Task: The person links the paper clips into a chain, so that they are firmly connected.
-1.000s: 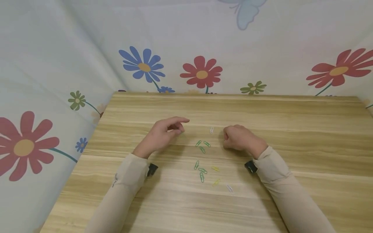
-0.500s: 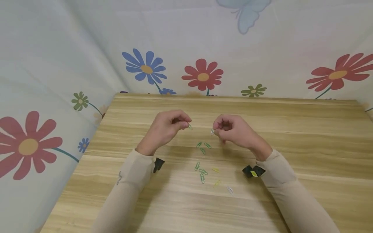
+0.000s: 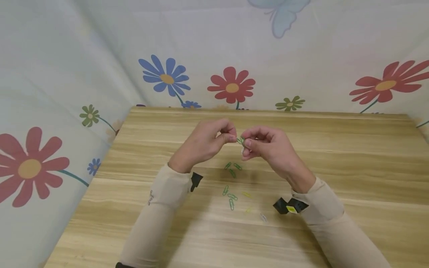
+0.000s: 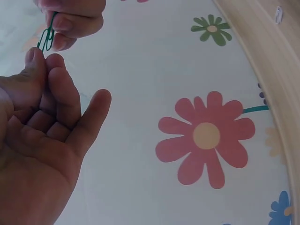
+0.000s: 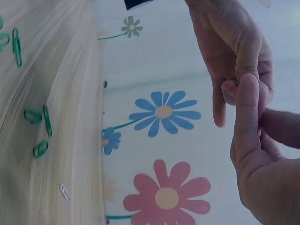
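My left hand (image 3: 209,143) and right hand (image 3: 273,150) meet above the table, fingertips close together. Green wire loops of a paper clip (image 4: 48,38) show between them in the left wrist view. The left thumb and forefinger pinch its lower end, while the right fingers grip the upper end and partly cover it. I cannot tell whether a second clip is in this grip. In the right wrist view the fingers hide the green wire. A white paper clip (image 5: 65,192) lies on the table below the hands.
Several green paper clips (image 3: 231,204) lie on the wooden table (image 3: 335,156) nearer the person. Beside them are a yellow paper clip (image 3: 247,194), another yellow one (image 3: 248,210) and a white clip (image 3: 263,217). A flower-printed curtain (image 3: 318,48) hangs behind the table.
The left hand has moved right with its green paper clip. The right hand has turned over from a fist and lifted its fingers to meet the left. The clips on the table stay put.
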{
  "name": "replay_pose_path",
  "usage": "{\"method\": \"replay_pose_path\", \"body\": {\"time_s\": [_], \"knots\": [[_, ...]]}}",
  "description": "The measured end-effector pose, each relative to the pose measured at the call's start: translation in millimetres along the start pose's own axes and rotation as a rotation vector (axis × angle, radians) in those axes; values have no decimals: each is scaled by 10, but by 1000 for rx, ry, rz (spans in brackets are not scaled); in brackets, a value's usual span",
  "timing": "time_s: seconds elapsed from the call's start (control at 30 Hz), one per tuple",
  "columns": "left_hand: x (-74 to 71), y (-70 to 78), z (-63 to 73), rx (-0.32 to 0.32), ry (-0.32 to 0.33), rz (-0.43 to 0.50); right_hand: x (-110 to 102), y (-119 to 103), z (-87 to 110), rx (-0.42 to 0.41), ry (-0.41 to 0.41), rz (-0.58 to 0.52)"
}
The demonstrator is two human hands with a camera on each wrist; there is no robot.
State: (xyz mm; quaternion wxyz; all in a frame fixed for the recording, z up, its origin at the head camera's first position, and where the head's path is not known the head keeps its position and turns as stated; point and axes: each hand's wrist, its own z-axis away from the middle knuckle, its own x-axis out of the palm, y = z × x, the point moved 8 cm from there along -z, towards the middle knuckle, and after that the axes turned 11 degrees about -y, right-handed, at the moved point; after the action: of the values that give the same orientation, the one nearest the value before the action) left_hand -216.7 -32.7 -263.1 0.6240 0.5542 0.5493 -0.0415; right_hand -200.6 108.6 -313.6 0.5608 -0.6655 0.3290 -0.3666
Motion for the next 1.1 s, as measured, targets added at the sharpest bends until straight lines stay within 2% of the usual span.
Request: {"method": "replay_pose_path", "body": {"time_s": [0.2, 0.3, 0.5, 0.7, 0.8, 0.97, 1.1], "knots": [[-48, 136, -3, 96, 40, -23, 43, -84, 31, -45, 22, -122], [-88, 168, 3, 135, 63, -36, 77, -117, 32, -53, 5, -79], [-146, 177, 35, 148, 95, -38, 144, -140, 49, -25, -82, 48], [-97, 152, 25, 103, 49, 48, 158, -148, 55, 4, -116, 140], [-79, 155, 19, 92, 35, 89, 181, -163, 46, -17, -143, 185], [-53, 210, 9, 131, 25, 104, 190, -194, 63, -78, -167, 253], [-31, 264, 5, 154, 10, 105, 189, -202, 84, -112, -191, 255]]}}
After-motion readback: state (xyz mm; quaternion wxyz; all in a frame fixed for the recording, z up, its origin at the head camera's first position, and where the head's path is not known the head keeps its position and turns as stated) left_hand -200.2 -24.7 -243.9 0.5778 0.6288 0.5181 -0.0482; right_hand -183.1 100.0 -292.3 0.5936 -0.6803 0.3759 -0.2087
